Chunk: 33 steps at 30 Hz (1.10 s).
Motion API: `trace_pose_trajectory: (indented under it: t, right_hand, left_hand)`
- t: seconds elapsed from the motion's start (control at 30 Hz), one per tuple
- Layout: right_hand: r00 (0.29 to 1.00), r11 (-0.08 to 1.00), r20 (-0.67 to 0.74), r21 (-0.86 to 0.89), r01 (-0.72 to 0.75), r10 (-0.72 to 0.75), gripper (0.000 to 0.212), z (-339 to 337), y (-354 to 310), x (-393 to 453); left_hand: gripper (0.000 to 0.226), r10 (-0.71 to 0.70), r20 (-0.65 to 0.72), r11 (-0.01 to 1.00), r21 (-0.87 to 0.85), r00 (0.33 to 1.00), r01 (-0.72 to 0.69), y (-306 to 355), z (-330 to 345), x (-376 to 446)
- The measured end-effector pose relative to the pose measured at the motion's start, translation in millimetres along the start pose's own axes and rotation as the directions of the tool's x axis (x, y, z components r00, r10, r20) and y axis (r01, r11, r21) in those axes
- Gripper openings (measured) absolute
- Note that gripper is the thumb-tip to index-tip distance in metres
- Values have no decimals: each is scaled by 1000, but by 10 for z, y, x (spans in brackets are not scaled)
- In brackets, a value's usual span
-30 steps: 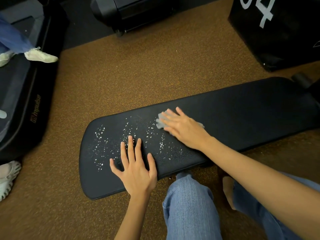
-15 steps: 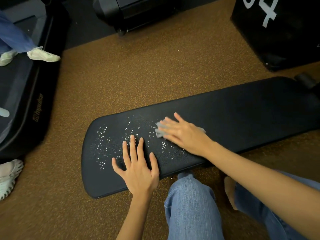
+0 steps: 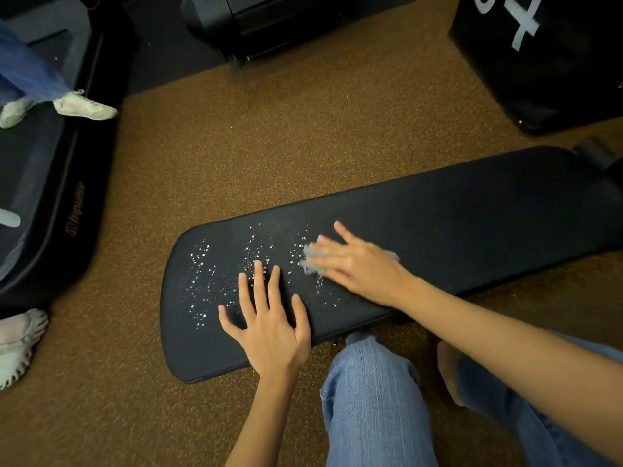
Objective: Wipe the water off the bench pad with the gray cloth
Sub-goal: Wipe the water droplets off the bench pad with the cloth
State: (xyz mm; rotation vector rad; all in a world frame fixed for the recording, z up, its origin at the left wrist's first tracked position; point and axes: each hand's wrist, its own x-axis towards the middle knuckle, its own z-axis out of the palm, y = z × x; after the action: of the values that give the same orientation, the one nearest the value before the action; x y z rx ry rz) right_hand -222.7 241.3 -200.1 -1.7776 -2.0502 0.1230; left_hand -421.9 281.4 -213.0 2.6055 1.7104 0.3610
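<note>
A long black bench pad [image 3: 472, 214] runs from lower left to upper right. Water droplets [image 3: 209, 281] speckle its left end. My right hand [image 3: 357, 264] lies flat on a small gray cloth [image 3: 312, 256], pressing it to the pad at the right edge of the wet patch; only the cloth's left and right ends show past my fingers. My left hand [image 3: 269, 325] rests flat on the pad's near edge with fingers spread, fingertips among the droplets, holding nothing.
Brown speckled floor [image 3: 269, 146] surrounds the bench. A black treadmill [image 3: 50, 197] with another person's white shoe [image 3: 84, 104] is at the left. Black equipment [image 3: 269, 21] stands at the back, a black box [image 3: 539, 62] at upper right. My jeans-clad knee [image 3: 371, 399] is below the pad.
My right hand has slid the cloth a little toward the pad's near edge, and it is blurred with motion. My left hand has stayed in place.
</note>
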Motion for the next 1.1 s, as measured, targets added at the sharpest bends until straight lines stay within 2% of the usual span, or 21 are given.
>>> trace_pose_trajectory:
  t: [0.1,0.17,0.27,0.37,0.43,0.5,0.6,0.67,0.77,0.83,0.9,1.0,1.1]
  right_hand:
    - [977,981,87,25,192,-194,40,32,-148,-238]
    - [968,971,71,23,239,-240,36,28,-16,-214]
    - [995,995,-4,4,100,-100,48,-18,192,2]
    - [996,997,-67,60,-54,58,44,-35,137,80]
    - [999,995,-38,103,6,-2,41,-24,-53,-58]
    - [987,984,39,99,148,-153,40,-24,-204,-263]
    - [946,955,133,90,284,-294,34,-78,-91,-424]
    - [951,957,113,40,286,-289,37,-119,121,-374]
    - [989,988,19,-50,147,-146,49,-112,253,-123]
    - [995,996,-40,-30,88,-89,52,-39,132,-11]
    - [988,988,-26,7,151,-151,53,46,-42,-43]
    - [954,956,74,40,289,-292,51,-3,-82,-213]
    - [969,971,57,-2,240,-239,57,-81,137,-172]
  left_hand:
    - [57,4,-1,1000,1,1000,-4,-13,3,-2]
    - [56,2,4,1000,2,1000,-2,-17,2,-3]
    - [56,-4,15,1000,-3,1000,4,-9,-10,2]
    - [55,-9,18,1000,-10,1000,9,-2,-8,7]
    - [56,-9,15,1000,-15,1000,9,-7,0,3]
    - [56,-4,12,1000,-12,1000,5,-12,6,1]
    - [56,-5,9,1000,-5,1000,5,-13,5,6]
    - [55,-7,11,1000,-11,1000,7,-8,-5,8]
    - [55,-16,13,1000,-19,1000,17,-2,-10,13]
    - [55,-19,9,1000,-21,1000,19,0,-8,7]
    - [55,-15,3,1000,-19,1000,15,-1,-9,3]
    - [53,-11,4,1000,-28,1000,11,-11,-7,8]
    - [53,-19,10,999,-34,1000,19,-8,-9,9]
